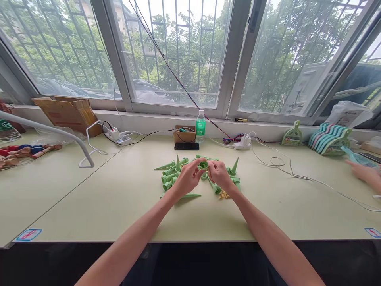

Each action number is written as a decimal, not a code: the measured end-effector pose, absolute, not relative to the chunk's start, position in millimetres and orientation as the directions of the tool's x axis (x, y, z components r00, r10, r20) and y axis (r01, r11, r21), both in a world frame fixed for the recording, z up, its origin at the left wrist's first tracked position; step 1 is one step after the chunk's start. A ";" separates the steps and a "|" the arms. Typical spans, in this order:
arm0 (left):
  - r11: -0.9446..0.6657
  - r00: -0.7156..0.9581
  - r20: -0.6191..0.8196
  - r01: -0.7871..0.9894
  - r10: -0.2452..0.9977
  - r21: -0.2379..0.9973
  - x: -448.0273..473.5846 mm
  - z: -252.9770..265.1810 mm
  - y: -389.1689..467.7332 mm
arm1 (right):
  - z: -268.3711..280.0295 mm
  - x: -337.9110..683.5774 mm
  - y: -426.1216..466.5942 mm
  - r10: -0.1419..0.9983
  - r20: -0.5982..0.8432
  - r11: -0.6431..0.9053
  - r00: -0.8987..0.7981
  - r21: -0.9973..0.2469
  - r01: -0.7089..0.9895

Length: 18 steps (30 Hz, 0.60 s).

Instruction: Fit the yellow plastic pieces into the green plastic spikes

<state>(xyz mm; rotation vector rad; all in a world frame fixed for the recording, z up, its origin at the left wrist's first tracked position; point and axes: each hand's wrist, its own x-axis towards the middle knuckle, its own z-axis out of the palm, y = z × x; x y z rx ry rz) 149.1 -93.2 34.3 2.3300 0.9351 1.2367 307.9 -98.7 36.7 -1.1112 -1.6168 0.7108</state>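
Observation:
Over the middle of the table, my left hand [188, 174] pinches a green plastic cone piece [203, 165] whose round open end faces me. My right hand [219, 174] is closed at the right side of that piece; what its fingertips hold, if anything, is hidden. Several green cone pieces [168, 178] lie in a loose pile left of and beneath my hands, some tapering to spikes. More stand or lie to the right, including an upright green spike [235, 166]. Small yellowish bits [224, 195] are heaped just below my right hand.
Behind the pile are a phone [186, 146], a small cardboard box [184, 135] and a bottle with a green label [200, 126]. Cables and a power strip [242, 145] run along the window side. Green paddle-shaped items [330, 139] stand at right, near another person's hand [364, 174].

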 end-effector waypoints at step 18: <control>-0.579 0.225 0.535 0.232 0.814 0.782 153.5 43.4 -98.9 | 35.6 306.1 -100.0 0.888 0.457 0.451 -0.049 -0.846 0.284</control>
